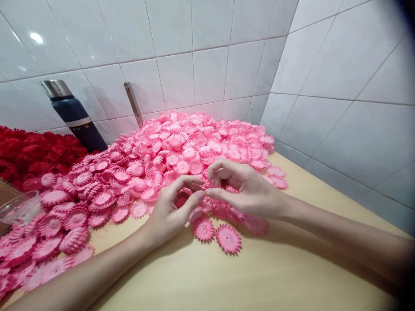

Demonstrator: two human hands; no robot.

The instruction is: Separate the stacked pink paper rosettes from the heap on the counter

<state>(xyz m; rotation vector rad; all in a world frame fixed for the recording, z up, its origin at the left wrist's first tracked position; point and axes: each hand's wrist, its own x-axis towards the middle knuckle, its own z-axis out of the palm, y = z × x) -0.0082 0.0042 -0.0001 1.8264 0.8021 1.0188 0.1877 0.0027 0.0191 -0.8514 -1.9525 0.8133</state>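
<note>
In the middle of the view my left hand (173, 207) and my right hand (248, 190) meet at the thumb tips, just above the table. The fingers of my left hand are curled toward its thumb. On my right hand the fingers bend over above the thumb. Anything pinched between them is too small or hidden to make out. Behind and beneath both hands spreads a heap of pink scalloped petal discs (181, 166). Two single discs lie flat in front of the hands: a smaller pink disc (204, 229) and a larger pink disc (228, 239) with a dark centre hole.
A dark blue bottle (76, 114) with a steel cap leans in view at the left, beside a red heap of petal pieces (39, 151). A clear plastic cup (21, 209) sits at the left edge. White tiled walls (210, 69) bound the wooden table (259, 276).
</note>
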